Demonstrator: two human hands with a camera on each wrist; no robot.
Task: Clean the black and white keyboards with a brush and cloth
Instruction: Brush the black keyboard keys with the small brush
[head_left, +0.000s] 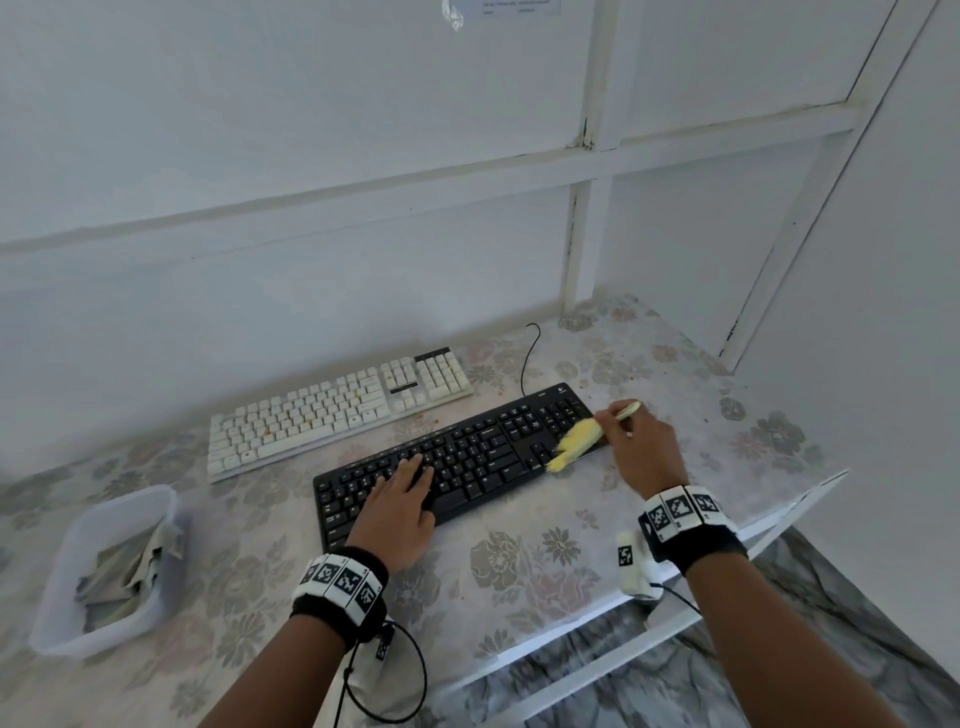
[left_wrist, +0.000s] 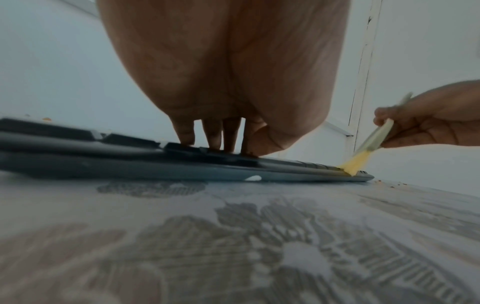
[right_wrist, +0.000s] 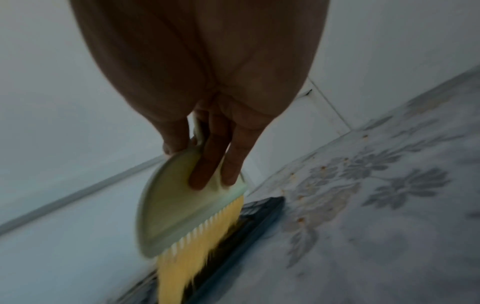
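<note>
1. Translucent plastic sits at our far left: a tub holding crumpled cloth, untouched, so we judge the wiping step is yet to come.
2. Next comes the white keyboard, lying at the back of the flowered table and parallel to the black one. We see orange crumbs among its keys, so we judge it has not been brushed.
3. Our left hand lies flat on the left half of the black keyboard, fingers straight and pressing down on the keys in the left wrist view. It grips nothing; we take it to be pinning the board in place.
4. Further right, the brush has its yellow bristles on the number pad at the right end of the black keyboard, bent against the keys.
5. Our right hand is wrapped round the pale brush handle, thumb on one side and fingers laid along the flat back of the head.
6. Crumbs dot the table just beyond that right end.
7. We judge the step in hand is brushing the black keyboard, at its last stretch. The next move calls for short strokes that carry the crumbs off the right edge, the left hand bearing down, then shifting to the white keyboard.
</note>
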